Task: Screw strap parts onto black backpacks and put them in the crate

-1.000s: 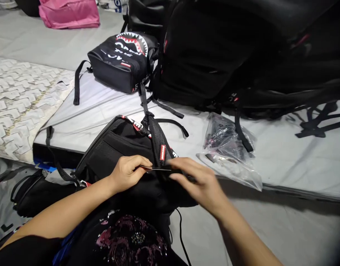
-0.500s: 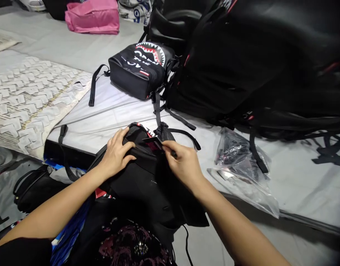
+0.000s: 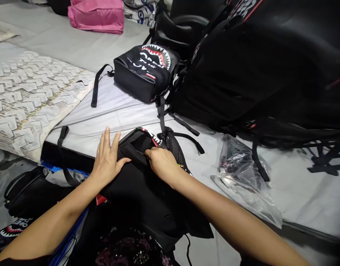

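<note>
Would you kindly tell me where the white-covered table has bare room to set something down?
On the table, one patch lies between the shark-print backpack and the backpack being handled; another lies right of the clear plastic bag, below the loose straps. The back right is crowded with large black bags.

The right hand (image 3: 162,162) touches a black backpack (image 3: 128,181).
</note>
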Demonstrator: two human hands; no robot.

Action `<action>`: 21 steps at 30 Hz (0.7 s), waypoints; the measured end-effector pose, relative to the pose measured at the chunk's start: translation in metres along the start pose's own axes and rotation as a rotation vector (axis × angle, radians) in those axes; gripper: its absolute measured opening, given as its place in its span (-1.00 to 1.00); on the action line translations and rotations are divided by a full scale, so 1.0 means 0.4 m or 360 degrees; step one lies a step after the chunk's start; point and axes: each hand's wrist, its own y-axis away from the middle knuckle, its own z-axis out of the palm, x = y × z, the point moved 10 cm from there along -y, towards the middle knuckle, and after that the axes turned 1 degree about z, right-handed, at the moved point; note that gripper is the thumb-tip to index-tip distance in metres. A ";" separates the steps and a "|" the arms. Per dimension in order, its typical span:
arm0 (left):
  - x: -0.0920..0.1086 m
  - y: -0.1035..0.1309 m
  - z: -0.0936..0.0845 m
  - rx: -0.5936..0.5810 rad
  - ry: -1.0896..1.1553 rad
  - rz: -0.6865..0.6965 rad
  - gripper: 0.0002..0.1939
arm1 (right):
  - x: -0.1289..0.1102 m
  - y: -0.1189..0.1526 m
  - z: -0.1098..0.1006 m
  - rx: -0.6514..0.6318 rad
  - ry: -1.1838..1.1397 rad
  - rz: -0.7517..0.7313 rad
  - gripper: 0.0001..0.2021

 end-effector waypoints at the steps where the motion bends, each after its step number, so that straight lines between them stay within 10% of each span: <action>1: -0.026 0.005 0.016 -0.0100 -0.0029 -0.0137 -0.10 | -0.006 -0.006 0.004 -0.0022 -0.0013 -0.0041 -0.69; 4: -0.060 0.019 0.056 -0.0333 0.0015 -0.0294 -0.25 | -0.019 -0.016 0.012 -0.0103 0.0016 -0.0112 -0.68; 12: -0.072 0.017 0.050 -0.0265 0.0154 -0.0257 -0.37 | -0.058 -0.040 -0.070 0.0227 -0.0064 -0.0075 -0.71; 21: -0.104 0.023 0.069 -0.0343 0.0179 -0.0321 -0.41 | -0.107 -0.098 -0.083 0.0156 -0.0091 -0.0304 -0.70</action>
